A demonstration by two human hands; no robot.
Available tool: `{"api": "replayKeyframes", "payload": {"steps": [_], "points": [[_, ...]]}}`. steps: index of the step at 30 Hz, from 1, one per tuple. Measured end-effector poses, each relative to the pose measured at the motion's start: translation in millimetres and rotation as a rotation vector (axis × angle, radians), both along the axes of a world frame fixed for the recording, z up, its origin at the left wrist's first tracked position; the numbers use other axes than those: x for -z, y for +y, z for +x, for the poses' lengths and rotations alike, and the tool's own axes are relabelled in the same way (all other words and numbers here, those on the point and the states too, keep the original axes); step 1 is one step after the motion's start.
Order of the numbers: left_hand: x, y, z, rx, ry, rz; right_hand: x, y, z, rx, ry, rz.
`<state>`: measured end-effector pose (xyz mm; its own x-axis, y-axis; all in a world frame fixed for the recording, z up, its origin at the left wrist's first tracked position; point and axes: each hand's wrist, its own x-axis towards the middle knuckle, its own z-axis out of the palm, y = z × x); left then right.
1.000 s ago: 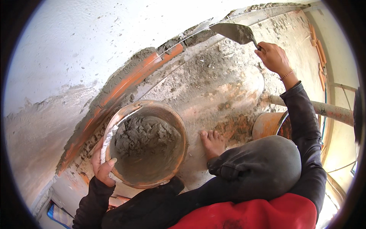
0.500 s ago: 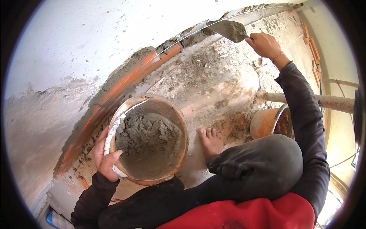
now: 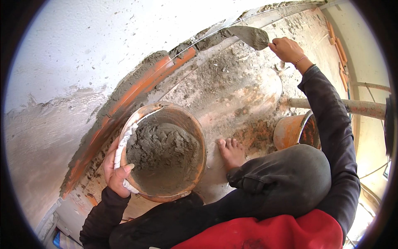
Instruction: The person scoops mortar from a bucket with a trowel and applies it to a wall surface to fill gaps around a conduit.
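Note:
My left hand (image 3: pixel 118 172) grips the rim of an orange bucket (image 3: pixel 198 120), its thumb over a handle wrapped in white (image 3: pixel 124 143). Wet grey mortar (image 3: pixel 161 145) partly fills the bucket. Out to the far right, my right hand (image 3: pixel 288 50) is closed round the handle of a trowel (image 3: pixel 251 36). The trowel's blade has mortar on it, and its tip meets the mortar bed (image 3: pixel 213 40) along the foot of the wall. A taut white string (image 3: pixel 197 42) runs over this bed. Orange bricks (image 3: pixel 143 85) set in mortar continue the row to the left.
The white wall (image 3: pixel 83 45) rises along the left. A second orange bucket (image 3: pixel 287 132) lies tilted at the right, below a pipe (image 3: pixel 360 108). More orange bricks (image 3: pixel 340 50) lie at the far right. Mortar crumbs cover the floor (image 3: pixel 232 79) near my bare foot (image 3: pixel 232 153).
The trowel has shifted slightly to the right and nearer to me along the mortar bed. My left hand keeps its hold on the bucket.

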<state>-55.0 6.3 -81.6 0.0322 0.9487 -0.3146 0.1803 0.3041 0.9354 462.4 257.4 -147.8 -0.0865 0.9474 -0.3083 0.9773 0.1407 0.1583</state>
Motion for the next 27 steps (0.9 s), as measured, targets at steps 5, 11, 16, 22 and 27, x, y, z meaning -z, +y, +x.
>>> {"api": "replayKeyframes", "payload": {"steps": [5,11,16,22,27], "points": [[2.0,1.2,-0.2,0.011,-0.021,-0.004,7.5,6.8,18.1,0.149,0.279,-0.132],[1.6,-0.2,-7.7,0.036,-0.003,-0.026,-9.2,-30.6,-34.2,0.582,0.740,-0.497],[3.1,-0.7,-4.8,0.008,-0.035,-0.028,-2.6,-47.9,-77.9,0.485,0.708,-0.594],[1.2,7.0,9.3,0.006,-0.060,0.000,11.6,-45.5,-86.6,0.385,0.692,-0.591],[4.2,7.1,11.4,-0.034,-0.098,0.009,9.0,-42.2,-97.9,0.191,0.556,-0.453]]}}
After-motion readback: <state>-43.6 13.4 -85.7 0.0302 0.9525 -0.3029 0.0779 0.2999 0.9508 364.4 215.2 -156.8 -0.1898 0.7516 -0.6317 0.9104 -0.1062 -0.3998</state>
